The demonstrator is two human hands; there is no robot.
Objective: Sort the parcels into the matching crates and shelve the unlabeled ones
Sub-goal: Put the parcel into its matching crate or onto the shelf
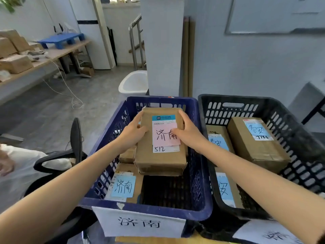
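Now: both hands on one parcel point(161, 158), inside the far half of the blue crate point(158, 211).

Left hand point(132, 133) grips the left long edge, thumb on top and fingers point(139, 118) down the side. Right hand point(189, 134) mirrors it on the right edge, thumb on the pink label point(165, 134). Neither hand is open; the parcel is pinched between them.

Long axis runs straight away from me, in line with the crate's side walls. Hands sit level, one per side, neither nearer.

Pink label and crate tag point(139, 222) show the same characters, so it matches.

Parcel lies over a smaller box point(128, 154). Whether its weight is on that box or hangs in my grip, I can't tell from this angle.

Judgement: releasing comes next. Fingers must leave sideways, left toward the crate wall, right toward the black crate point(299, 131).
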